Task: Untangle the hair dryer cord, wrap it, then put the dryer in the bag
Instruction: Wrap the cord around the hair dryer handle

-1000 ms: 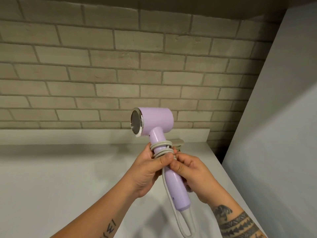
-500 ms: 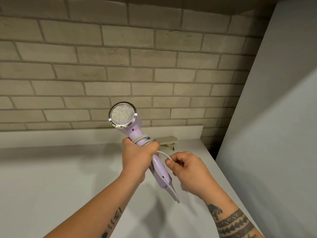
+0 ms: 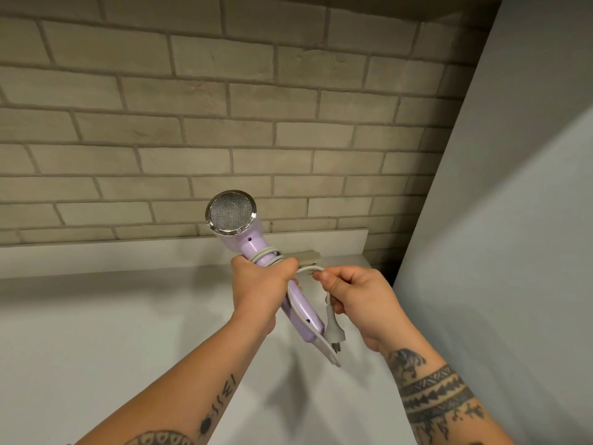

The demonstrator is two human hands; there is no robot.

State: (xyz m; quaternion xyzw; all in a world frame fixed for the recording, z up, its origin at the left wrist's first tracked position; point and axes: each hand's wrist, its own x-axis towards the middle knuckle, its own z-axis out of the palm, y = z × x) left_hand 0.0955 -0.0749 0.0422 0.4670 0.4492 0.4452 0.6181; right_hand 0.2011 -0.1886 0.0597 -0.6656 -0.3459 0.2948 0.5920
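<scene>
two hands meet in the head view, raised above a pale grey worktop (image 3: 128,316). the left hand (image 3: 260,281) grips the handle of the lilac hair dryer (image 3: 253,244) just below its head, fingers (image 3: 284,264) curled tight round it. the dryer is in the air, tilted, with its mesh grille and chrome ring turned up and toward the camera and the foot of the handle pointing down and to the right. several turns of the light grey cord (image 3: 266,253) lie wound round the handle right above the left hand. one more run of it goes along the handle from the foot up under that hand.

the free end leaves the coil beside the left hand and arcs across to the right hand (image 3: 359,297), which pinches it between thumb and forefinger with the other fingers curled around it lower down. below that grip the plug (image 3: 335,335) hangs just beside the foot of the handle.

behind the dryer a small beige object (image 3: 309,255) lies on the worktop by its low upstand (image 3: 128,252); what it is cannot be told. a brick wall (image 3: 224,123) rises at the back and a plain grey panel (image 3: 513,220) closes the right side.
</scene>
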